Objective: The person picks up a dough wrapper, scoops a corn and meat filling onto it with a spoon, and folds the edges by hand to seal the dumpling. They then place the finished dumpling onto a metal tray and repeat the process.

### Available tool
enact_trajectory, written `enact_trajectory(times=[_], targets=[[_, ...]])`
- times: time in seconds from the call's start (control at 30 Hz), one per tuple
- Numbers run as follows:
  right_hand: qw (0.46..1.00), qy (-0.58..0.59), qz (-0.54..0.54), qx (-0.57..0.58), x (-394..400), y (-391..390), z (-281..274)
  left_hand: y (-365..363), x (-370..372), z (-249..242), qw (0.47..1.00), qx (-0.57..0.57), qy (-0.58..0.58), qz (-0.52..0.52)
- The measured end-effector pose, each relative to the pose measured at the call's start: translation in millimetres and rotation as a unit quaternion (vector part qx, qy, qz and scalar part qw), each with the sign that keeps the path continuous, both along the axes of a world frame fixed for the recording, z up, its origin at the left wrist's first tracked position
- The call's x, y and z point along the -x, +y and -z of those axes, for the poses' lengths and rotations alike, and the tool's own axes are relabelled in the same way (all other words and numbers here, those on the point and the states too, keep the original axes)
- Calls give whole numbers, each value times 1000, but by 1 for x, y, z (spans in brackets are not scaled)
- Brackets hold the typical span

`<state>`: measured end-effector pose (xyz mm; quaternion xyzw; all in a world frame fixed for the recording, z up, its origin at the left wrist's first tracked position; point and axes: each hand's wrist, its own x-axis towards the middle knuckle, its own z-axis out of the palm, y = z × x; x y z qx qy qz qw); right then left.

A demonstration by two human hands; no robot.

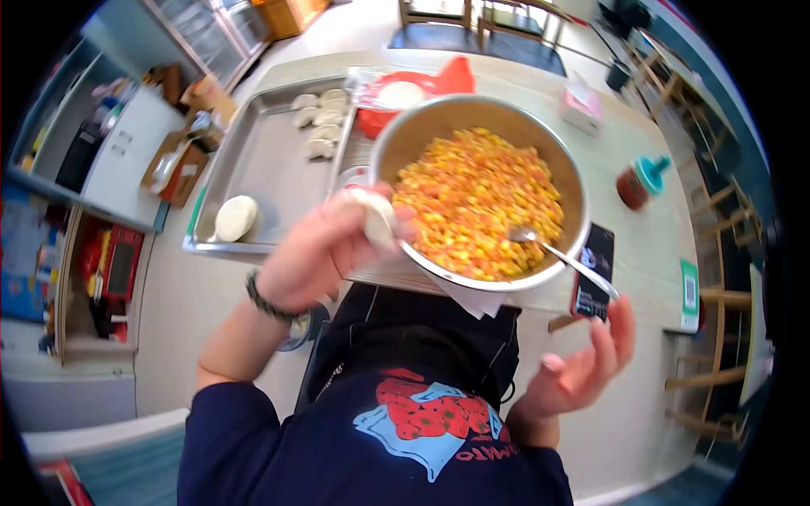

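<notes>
Near the frame's centre, my left hand (314, 246) pinches the dough (377, 219), likely to keep it folded, while at lower right my right hand's (580, 364) fingers spread loosely by the spoon (576, 264), propped over the bowl's (510, 116) rim probably for easy reach.

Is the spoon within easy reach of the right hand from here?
Probably yes: the spoon has its handle jutting over the rim of the bowl, ending by the fingertips of the right hand, and nothing visible blocks the way.
</notes>
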<state>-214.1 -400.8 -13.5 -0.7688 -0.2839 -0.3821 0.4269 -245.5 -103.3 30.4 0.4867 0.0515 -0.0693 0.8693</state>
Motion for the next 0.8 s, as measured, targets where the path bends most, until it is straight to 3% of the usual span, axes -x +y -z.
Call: enact_trajectory(times=[0.07, 0.13, 0.2, 0.27, 0.4, 0.5, 0.57, 0.7, 0.8], targets=[[1000, -17, 6, -16, -3, 1, -1, 61, -22, -1, 993, -108, -31, -41], [999, 12, 47, -17, -3, 1, -3, 129, -50, 18, 946, -292, 9, -140], [1000, -11, 29, -3, -5, 3, -3, 206, -88, 57, 900, -376, 40, -217], [999, 9, 48, 16, -3, 5, -1, 242, -117, 78, 869, -423, 110, -231], [993, 17, 92, 67, 3, -3, -2, 254, -149, 100, 920, -251, 139, -265], [991, 24, 113, 68, 4, -9, 1, 254, -154, 103, 919, -254, 157, -257], [989, 34, 126, 68, 3, -14, 5, 249, -148, 94, 834, -465, 189, -228], [986, 50, 132, 86, -1, -18, 11, 260, -139, 107, 835, -469, 166, -235], [986, 64, 125, 88, -1, -20, 13, 266, -144, 113, 865, -396, 152, -270]])
